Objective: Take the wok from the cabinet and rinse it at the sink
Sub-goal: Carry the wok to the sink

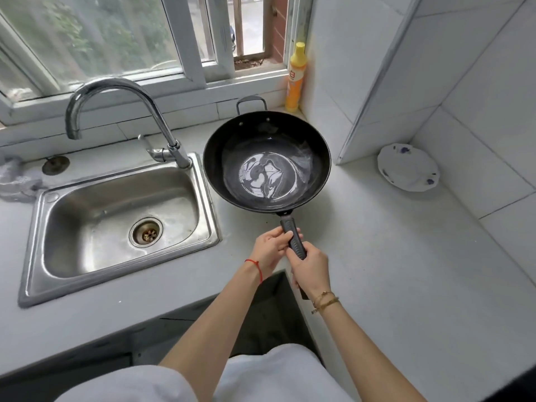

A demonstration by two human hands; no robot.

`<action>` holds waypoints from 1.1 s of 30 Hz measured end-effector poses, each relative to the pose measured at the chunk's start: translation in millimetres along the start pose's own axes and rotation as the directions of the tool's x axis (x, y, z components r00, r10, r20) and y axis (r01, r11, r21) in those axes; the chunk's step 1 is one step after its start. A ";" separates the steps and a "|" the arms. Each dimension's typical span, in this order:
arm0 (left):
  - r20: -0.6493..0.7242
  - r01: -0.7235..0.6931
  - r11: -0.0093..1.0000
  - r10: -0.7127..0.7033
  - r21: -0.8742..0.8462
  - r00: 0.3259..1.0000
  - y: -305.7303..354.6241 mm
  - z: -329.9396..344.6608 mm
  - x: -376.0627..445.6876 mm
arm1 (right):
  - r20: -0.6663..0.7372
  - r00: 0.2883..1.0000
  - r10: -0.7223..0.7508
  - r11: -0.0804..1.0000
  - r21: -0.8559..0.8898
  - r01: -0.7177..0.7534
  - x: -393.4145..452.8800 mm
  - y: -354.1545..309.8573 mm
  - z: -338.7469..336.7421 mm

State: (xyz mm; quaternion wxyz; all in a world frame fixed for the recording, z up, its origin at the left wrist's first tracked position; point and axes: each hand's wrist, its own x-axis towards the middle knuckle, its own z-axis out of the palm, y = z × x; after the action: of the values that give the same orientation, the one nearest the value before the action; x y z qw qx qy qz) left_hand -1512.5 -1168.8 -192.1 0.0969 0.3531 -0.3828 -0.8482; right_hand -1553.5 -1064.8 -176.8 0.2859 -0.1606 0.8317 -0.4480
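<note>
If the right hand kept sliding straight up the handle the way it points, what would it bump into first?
Probably the left hand, which grips the same black ridged handle just ahead of the right hand. Past that comes the round black wok's bowl.

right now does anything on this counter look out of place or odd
One thing: the white plate in the right corner sits tilted, propped against the tiled wall. A grey cloth lies crumpled left of the sink.

Pale counter (377,256), inset steel sink (37,216), yellow bottle (294,82), white plate (406,169), grey cloth (14,181)
</note>
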 end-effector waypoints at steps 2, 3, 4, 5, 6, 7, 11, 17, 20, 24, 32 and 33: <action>-0.004 0.007 1.000 -0.007 -0.004 1.000 -1.2 0.0 7.5 | 0.010 1.000 -0.003 1.000 -0.005 0.003 6.9 2.2 -0.9; -0.008 0.009 1.000 -0.009 -0.007 1.000 -1.8 0.2 10.5 | 0.014 1.000 -0.004 1.000 -0.008 0.004 10.0 3.3 -1.1; -0.013 0.010 1.000 -0.010 -0.010 1.000 -2.5 0.3 13.5 | 0.016 1.000 -0.004 1.000 -0.014 0.004 12.9 4.4 -1.5; -0.016 0.009 1.000 -0.009 -0.008 1.000 -3.1 0.0 16.2 | 0.014 1.000 -0.006 1.000 -0.022 0.006 15.5 5.2 -1.5; -0.016 0.007 1.000 -0.007 -0.004 1.000 -4.1 -0.8 19.0 | 0.012 1.000 -0.009 1.000 -0.029 0.009 17.4 6.1 -1.6; -0.017 0.006 1.000 -0.006 0.001 1.000 -4.8 -1.4 21.3 | 0.012 1.000 -0.010 0.999 -0.032 0.010 19.1 6.6 -1.4; -0.020 0.015 1.000 -0.015 0.006 1.000 -7.4 -2.9 25.6 | 0.021 1.000 -0.003 1.000 -0.028 0.003 23.8 10.2 -1.3; -0.026 0.023 1.000 -0.022 0.015 0.999 -12.1 -5.7 29.0 | 0.019 1.000 0.003 0.999 -0.033 -0.002 25.2 14.7 1.0; -0.022 0.018 1.000 -0.017 0.009 1.000 -12.6 -5.6 29.9 | 0.020 1.000 0.001 0.999 -0.034 -0.001 26.6 16.1 1.1; -0.037 0.019 1.000 -0.019 0.006 0.999 -14.9 -6.0 30.7 | 0.022 1.000 -0.003 0.999 -0.048 0.004 29.0 19.9 3.2; -0.009 0.004 0.999 -0.004 0.052 1.000 -19.2 -2.6 31.1 | 0.044 0.999 -0.022 0.989 -0.145 0.028 35.7 29.7 -0.6; -0.008 0.003 0.998 -0.003 0.065 1.000 -19.5 -2.1 30.8 | 0.051 0.998 -0.024 0.985 -0.170 0.033 35.8 30.3 -1.0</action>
State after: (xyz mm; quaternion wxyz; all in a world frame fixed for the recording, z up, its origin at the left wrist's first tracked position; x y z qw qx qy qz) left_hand -1531.6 -1169.9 -223.2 0.0856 0.3598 -0.4091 -0.8342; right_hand -1582.5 -1066.3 -213.5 0.2850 -0.2074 0.8574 -0.3749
